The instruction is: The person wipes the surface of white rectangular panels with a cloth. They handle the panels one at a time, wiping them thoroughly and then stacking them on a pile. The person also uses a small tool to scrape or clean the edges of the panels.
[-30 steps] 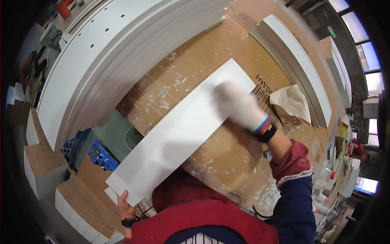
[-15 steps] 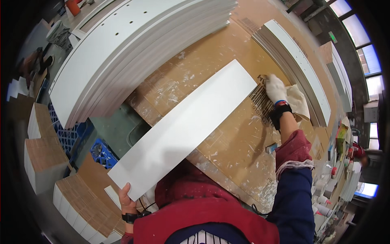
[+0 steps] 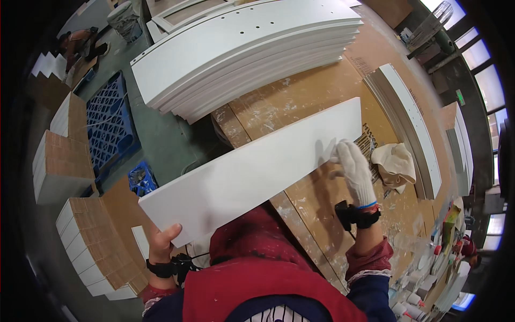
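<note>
A long white board slants up from my lap side toward the far right, above a worktable. At its near left corner my bare left hand grips it, thumb on the top face and the other fingers hidden underneath. My right hand, in a white knit glove, is beside the board's far right edge with fingers apart and nothing in them; I cannot tell whether the fingertips touch the board. Just right of that hand, a crumpled cream cloth lies on the table.
A tall stack of white drilled panels stands at the far side. Narrow boards are piled along the right. Bottles and tubes crowd the lower right. On the left are a blue pallet, a blue crate and stacked boards.
My right hand has left the cloth and come nearer, beside the board. The board's far end has swung right and its face has tilted. The camera view has shifted left.
</note>
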`<move>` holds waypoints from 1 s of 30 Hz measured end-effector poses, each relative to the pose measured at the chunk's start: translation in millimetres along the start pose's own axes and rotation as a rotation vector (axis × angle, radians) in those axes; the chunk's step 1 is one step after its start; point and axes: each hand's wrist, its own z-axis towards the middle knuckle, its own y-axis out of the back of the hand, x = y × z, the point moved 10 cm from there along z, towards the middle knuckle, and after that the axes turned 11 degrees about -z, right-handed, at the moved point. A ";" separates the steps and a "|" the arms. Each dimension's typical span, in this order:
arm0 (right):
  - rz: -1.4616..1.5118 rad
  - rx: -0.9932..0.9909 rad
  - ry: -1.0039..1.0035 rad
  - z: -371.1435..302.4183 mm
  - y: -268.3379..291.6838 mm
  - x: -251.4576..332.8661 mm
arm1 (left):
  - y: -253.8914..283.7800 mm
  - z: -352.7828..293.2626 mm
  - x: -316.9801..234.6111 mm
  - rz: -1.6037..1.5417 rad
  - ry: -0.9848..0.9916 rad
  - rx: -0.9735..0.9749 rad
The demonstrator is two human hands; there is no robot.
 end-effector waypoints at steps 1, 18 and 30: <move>0.100 0.020 -0.001 -7.7 -8.7 2.5 | -5.0 -3.3 -7.9 0.123 -0.039 0.050; -0.762 0.115 0.917 -185.3 -169.1 107.3 | -21.8 -21.2 4.5 0.044 -0.030 0.099; -1.008 -0.095 0.930 -100.8 -153.7 80.8 | -16.2 -19.3 27.8 -0.320 0.065 0.049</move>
